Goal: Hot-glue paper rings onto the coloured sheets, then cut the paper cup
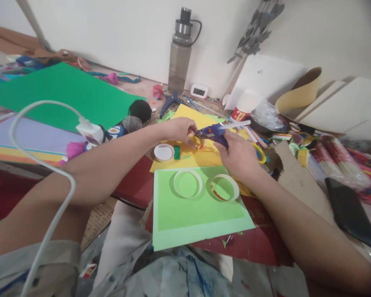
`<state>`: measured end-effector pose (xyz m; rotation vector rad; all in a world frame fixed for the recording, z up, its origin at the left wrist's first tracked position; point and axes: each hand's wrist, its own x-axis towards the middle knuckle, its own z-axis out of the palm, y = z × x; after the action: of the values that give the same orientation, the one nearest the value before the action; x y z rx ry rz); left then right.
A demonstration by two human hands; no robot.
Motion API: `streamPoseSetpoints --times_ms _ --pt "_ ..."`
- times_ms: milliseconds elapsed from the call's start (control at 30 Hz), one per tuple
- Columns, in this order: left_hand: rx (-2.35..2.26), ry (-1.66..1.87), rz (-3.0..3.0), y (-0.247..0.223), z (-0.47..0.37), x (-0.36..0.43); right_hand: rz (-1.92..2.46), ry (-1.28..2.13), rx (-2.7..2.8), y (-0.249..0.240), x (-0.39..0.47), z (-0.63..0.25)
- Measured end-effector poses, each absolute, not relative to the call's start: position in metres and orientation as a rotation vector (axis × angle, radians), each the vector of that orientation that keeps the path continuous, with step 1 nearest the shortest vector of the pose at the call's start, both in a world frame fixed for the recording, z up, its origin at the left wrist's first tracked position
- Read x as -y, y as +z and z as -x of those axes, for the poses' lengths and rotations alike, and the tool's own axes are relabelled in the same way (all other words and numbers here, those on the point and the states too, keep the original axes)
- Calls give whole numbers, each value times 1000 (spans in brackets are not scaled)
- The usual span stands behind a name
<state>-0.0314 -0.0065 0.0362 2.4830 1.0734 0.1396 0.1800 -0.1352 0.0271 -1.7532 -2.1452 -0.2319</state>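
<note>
My right hand (239, 154) is closed around a blue hot glue gun (214, 131), and a whitish glue stick (238, 125) juts from its back. The gun's tip points left, close to my left hand (184, 131). Pinched in my left fingers is a small yellow ring (198, 143), standing over yellow paper (168, 165). Nearer to me, a pale ring (200, 187) and a white ring with red and gold marks (236, 187) rest on light green sheets (200, 220). Left of the yellow ring lie a white disc (163, 152) and a small green piece (177, 152).
A grey bottle (179, 57) and small digital clock (199, 90) stand by the wall. A white cable (68, 198) crosses in front of my left arm. Large green paper (71, 90) lies left; a paper cup (244, 105), yellow ring (261, 153) and black phone (352, 212) are right.
</note>
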Motion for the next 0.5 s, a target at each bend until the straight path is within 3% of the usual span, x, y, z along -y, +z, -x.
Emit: streamPoseSetpoints --times_ms 167,500 --pt "-1092 155 -2477 36 32 7 1795 -304 2136 37 145 -182" --pt "-1132 121 -2465 37 43 -10 1738 -122 2009 38 146 -190"
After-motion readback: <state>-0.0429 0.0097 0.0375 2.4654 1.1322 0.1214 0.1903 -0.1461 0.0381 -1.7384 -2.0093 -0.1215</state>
